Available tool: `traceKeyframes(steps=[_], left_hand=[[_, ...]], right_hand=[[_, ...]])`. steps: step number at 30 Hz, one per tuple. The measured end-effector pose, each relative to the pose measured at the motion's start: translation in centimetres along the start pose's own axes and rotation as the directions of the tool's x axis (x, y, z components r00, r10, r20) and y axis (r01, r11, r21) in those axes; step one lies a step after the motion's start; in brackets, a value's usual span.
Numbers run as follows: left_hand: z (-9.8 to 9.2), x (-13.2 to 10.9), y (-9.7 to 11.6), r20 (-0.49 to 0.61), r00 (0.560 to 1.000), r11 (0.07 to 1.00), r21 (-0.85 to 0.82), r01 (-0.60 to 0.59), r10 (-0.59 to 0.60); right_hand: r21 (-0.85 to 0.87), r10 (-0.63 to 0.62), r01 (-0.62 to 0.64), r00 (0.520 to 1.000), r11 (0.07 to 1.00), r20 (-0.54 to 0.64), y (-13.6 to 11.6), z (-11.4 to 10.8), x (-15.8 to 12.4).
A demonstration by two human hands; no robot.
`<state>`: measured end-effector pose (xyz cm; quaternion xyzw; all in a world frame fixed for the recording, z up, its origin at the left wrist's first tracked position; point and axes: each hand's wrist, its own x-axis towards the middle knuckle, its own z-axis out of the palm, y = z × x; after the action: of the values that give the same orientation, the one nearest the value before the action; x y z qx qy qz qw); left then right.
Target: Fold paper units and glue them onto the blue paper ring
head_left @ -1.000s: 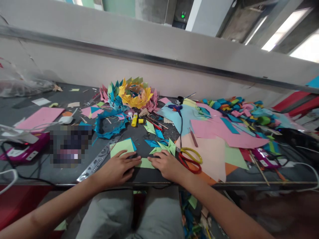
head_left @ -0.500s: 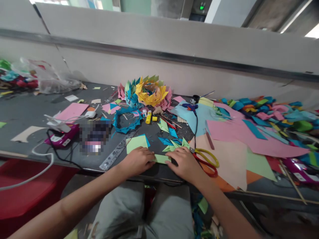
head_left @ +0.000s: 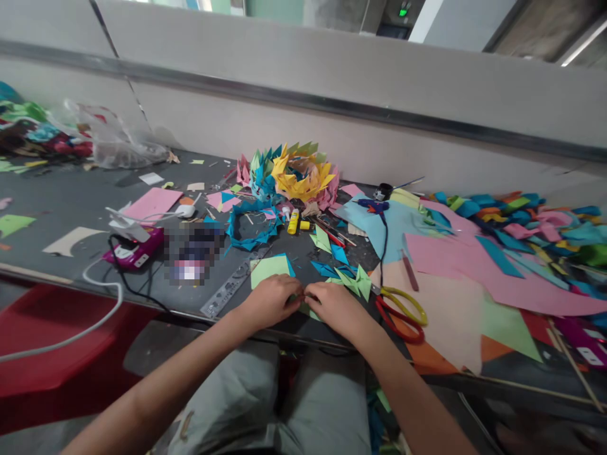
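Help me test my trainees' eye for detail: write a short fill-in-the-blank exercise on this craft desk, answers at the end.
1. The left hand and right hand are close together at a paper piece coloured light ____.
2. Of the two hands, the ____ one is nearer the clear ruler.
3. The scissors have one yellow handle loop and one ____ loop.
4. The paper ring immediately left of the yellow glue stick is ____.

Missing words: green; left; red; blue.
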<state>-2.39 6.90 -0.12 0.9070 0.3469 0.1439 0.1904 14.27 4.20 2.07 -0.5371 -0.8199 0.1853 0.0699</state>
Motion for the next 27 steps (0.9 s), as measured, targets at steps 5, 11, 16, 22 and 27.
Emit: traceKeyframes(steps=[5,11,16,22,27], left_hand=[[1.2,-0.1,0.8,-0.161,0.880,0.837,-0.423,0.348,-0.447],[1.5,0.2,1.8,-0.042,0.854,0.714,-0.570,0.406,-0.519],[0.6,0.3,3.3,0.040,0.781,0.778,-0.070,0.624,-0.623],[0.4,0.7,4.0,0.038,0.716,0.707,0.206,0.677,-0.697],[0.5,0.6,3.6,0.069,0.769,0.760,0.236,0.606,-0.635]], right_hand=[[0.391,0.206,-0.097,0.947,0.915,-0.245,0.2,0.8,-1.2],[0.805,0.531,-0.154,0.818,0.573,-0.222,1.1,3.2,-2.7],[0.491,0.572,-0.394,0.767,0.777,-0.291,1.1,4.2,-2.4],[0.243,0.588,-0.543,0.789,0.804,-0.181,0.5,3.2,-1.5],[0.275,0.596,-0.538,0.774,0.797,-0.215,0.5,3.2,-1.2]])
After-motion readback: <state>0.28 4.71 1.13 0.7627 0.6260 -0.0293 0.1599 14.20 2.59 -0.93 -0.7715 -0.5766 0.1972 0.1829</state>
